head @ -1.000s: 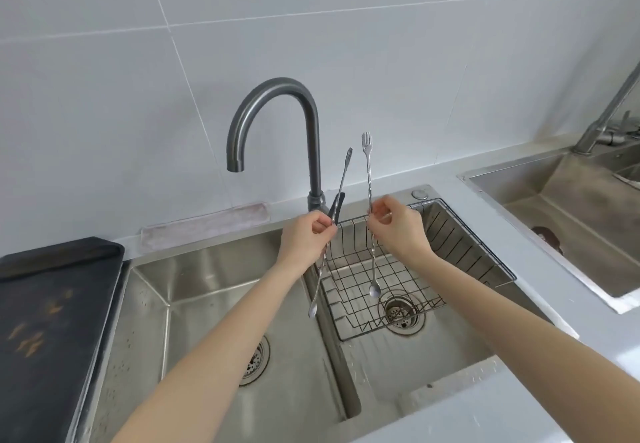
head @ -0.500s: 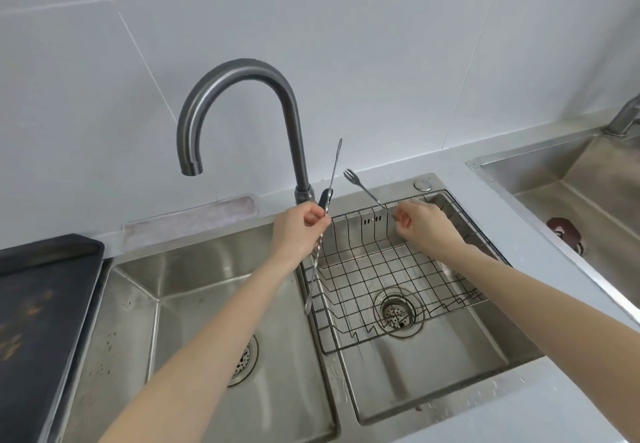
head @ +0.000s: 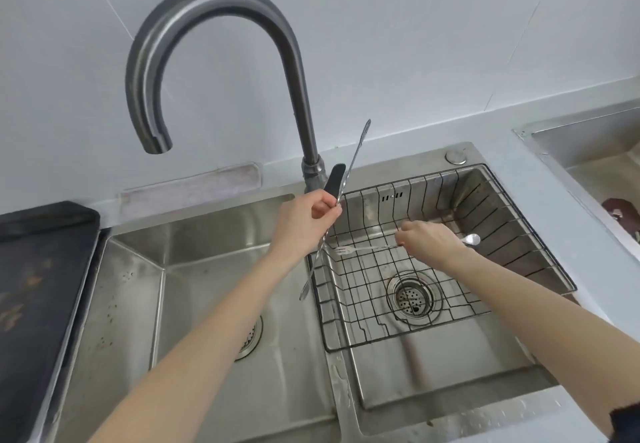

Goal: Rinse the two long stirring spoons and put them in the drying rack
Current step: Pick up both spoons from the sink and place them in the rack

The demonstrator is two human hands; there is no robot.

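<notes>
The left hand (head: 310, 216) pinches one long stirring spoon (head: 334, 207) steeply tilted over the divider between the two sink basins. The right hand (head: 427, 240) holds the other spoon (head: 360, 250) level, low inside the wire drying rack (head: 519, 235), fork end leftward.

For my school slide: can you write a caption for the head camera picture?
Right hand lays one stirring spoon flat in the drying rack; left hand holds the other spoon.
</notes>
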